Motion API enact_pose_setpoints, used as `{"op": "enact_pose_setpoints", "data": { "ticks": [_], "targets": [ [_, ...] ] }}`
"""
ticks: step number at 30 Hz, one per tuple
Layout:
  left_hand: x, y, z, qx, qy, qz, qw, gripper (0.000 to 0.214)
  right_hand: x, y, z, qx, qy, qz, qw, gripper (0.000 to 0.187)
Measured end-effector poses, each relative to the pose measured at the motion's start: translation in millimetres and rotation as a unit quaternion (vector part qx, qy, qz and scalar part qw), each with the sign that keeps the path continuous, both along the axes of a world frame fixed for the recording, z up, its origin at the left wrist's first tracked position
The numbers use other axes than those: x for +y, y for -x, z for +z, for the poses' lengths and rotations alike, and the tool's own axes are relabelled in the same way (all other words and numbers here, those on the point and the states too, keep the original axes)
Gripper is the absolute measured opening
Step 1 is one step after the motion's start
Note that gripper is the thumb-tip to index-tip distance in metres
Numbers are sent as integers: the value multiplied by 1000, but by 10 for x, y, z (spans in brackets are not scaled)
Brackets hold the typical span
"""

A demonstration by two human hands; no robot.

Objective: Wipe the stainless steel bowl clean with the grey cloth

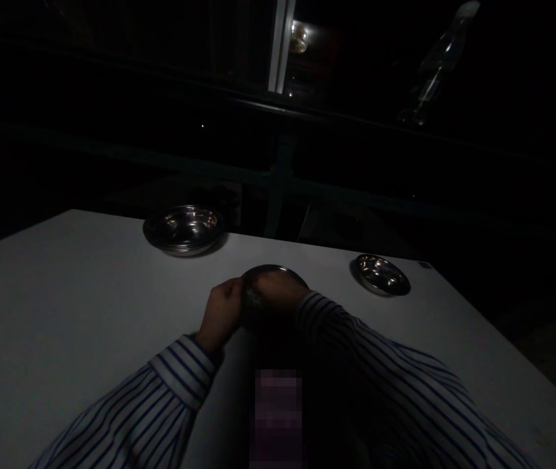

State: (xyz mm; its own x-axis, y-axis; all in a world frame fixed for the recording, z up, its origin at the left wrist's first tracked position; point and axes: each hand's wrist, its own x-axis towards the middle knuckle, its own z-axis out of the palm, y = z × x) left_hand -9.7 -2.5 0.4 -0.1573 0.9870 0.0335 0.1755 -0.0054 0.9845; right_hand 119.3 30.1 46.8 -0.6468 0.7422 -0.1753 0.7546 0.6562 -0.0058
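Grip: the left hand (222, 314) is curled, its fingertips closed on the near-left rim of a steel dish (278, 268). The right hand (277, 290) lies over the dish from the right and covers most of it. The light is too poor to tell whether its fingers clamp the rim or merely rest on it. The dish sits low at the middle of the table, directly ahead of the person. Whether it is touching the top or raised slightly cannot be told.

Table (63, 312): white, flat top, filling the lower half of the view, with its far edge running from upper left to right.

Sleeves: both forearms enter from the bottom edge in a white shirt with dark stripes, the left sleeve (161, 397) and right sleeve (385, 371) converging on the dish.

Railing (278, 189): dark bars beyond the far edge of the table, barely lit.

Stack of steel bowls (183, 229): at the far edge, left of centre, well apart from the hands.

Small steel plate (382, 274): near the far right edge, lying alone, apart from the right sleeve.

Pale upright strip (280, 45): top centre, with a small light (300, 36) just beside it.
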Motion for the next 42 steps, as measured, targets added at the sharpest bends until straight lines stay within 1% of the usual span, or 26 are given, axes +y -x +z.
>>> {"op": "enact_pose_setpoints", "data": {
  "ticks": [2,4,9,11,13,16,18,21,25,27,33,36,39,42],
  "targets": [
    [-5,5,6,7,2,8,1000,37,1,31,-9,0,4,30,1000,26],
    [-5,5,9,2,4,5,1000,37,2,6,-6,-4,0,34,999,26],
    [14,-8,-16,-32,4,-4,999,34,-8,-182,31,-38,-21,-20,999,29],
    [25,-11,-37,-35,1,1,999,35,-13,-220,41,-55,-15,-24,998,26],
    [34,-8,-51,-35,0,-3,999,36,-14,-201,44,-57,-13,-14,998,26],
    [40,7,-49,-32,3,-14,999,37,-10,-87,37,-43,-26,11,999,28],
    [42,18,-38,-25,6,-10,1000,37,-8,-12,35,-37,-37,21,998,29],
    [34,21,-23,-20,8,6,1000,38,-17,-14,46,-43,-51,14,998,28],
    [7,-11,-2,-14,0,12,1000,36,-46,-165,68,-72,-55,-18,996,22],
    [-1,-25,12,-14,1,11,1000,34,-50,-193,75,-83,-52,-23,995,20],
    [11,-12,19,-15,8,-5,1000,36,-16,-14,79,-70,-65,4,995,29],
    [12,-11,4,-12,10,8,1000,36,-4,-18,85,-78,-58,-2,995,28],
    [10,-24,-9,-13,12,18,1000,34,0,-116,111,-96,-39,-19,994,25],
    [23,-31,-34,-15,9,22,1000,35,8,-218,152,-106,-11,-17,994,26]
  ]
}}
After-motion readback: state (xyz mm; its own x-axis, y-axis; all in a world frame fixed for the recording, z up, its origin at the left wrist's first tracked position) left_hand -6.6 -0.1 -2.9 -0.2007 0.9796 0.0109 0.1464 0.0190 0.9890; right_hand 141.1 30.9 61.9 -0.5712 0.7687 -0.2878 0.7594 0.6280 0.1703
